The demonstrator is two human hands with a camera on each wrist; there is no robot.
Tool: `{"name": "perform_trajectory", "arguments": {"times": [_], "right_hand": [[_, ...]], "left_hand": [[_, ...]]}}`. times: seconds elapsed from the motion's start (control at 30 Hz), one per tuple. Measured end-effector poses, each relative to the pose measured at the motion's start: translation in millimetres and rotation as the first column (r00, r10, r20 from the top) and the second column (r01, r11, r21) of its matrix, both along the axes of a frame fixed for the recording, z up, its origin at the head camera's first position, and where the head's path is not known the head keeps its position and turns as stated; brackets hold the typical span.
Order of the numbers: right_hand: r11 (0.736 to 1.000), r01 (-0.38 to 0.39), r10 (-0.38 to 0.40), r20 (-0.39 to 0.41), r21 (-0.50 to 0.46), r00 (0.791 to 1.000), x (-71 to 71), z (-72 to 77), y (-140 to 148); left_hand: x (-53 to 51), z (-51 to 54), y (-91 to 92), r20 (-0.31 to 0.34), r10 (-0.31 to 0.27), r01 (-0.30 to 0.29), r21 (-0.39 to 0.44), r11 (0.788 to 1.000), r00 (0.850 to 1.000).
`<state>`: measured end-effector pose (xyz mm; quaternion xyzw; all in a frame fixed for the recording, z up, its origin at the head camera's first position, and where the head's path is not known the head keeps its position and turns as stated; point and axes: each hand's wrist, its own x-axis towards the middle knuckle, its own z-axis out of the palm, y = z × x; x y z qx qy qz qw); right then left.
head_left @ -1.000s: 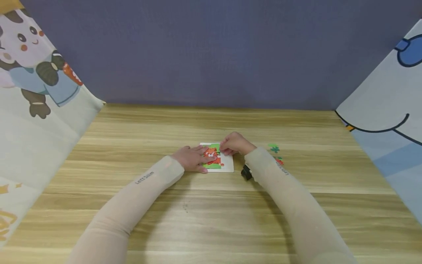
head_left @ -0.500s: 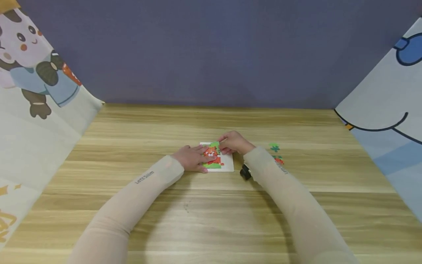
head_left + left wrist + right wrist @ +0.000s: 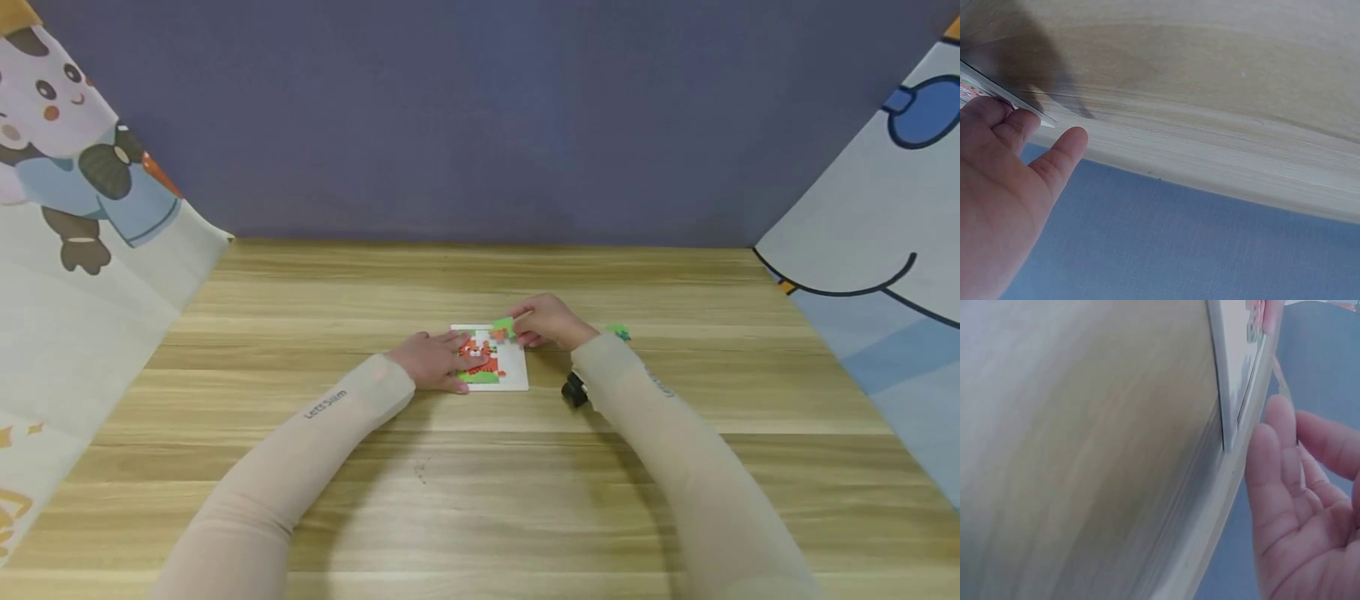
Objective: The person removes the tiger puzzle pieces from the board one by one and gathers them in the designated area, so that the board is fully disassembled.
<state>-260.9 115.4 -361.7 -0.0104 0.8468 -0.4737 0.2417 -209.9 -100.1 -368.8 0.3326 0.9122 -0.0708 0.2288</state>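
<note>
A white-bordered jigsaw puzzle with an orange tiger on green lies at the middle of the table. My left hand rests on its left part with fingers spread, hiding some of the picture. In the left wrist view the fingers of that left hand lie at the board's edge. Above the puzzle's upper right, my right hand pinches a green and orange puzzle piece between thumb and fingers. The right wrist view shows this puzzle piece as a thin edge, raised off the board.
Loose green puzzle pieces lie right of the right hand, partly behind the sleeve. A black wrist camera sits under the right wrist. A dark blue panel stands behind the wooden table.
My right hand has lifted the green and orange puzzle piece from the puzzle's top and drawn slightly right, baring white board there. The left hand stays on the puzzle.
</note>
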Motion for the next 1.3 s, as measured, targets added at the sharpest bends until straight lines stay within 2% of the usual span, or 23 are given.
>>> {"name": "perform_trajectory", "arguments": {"times": [0.27, 0.7, 0.97, 1.3], "right_hand": [[1.0, -0.01, 0.01, -0.005, -0.015, 1.0, -1.0, 2.4, 16.9], [1.0, -0.004, 0.003, -0.03, -0.03, 1.0, -0.3, 5.5, 50.0], [1.0, 0.009, -0.009, -0.019, -0.016, 1.0, 1.4, 7.9, 68.6], [1.0, 0.017, -0.017, -0.035, 0.001, 0.999, 4.2, 8.9, 95.6]], "left_hand": [[1.2, 2.1, -0.7, 0.015, 0.011, -0.012, 0.019, 1.0, 1.0], [1.4, 4.0, -2.2, 0.002, -0.026, 0.026, 0.017, 1.0, 1.0], [0.4, 1.9, -4.8, 0.008, -0.019, 0.019, 0.016, 1.0, 1.0], [-1.0, -1.7, -4.0, -0.003, -0.044, 0.044, 0.014, 0.999, 0.999]]}}
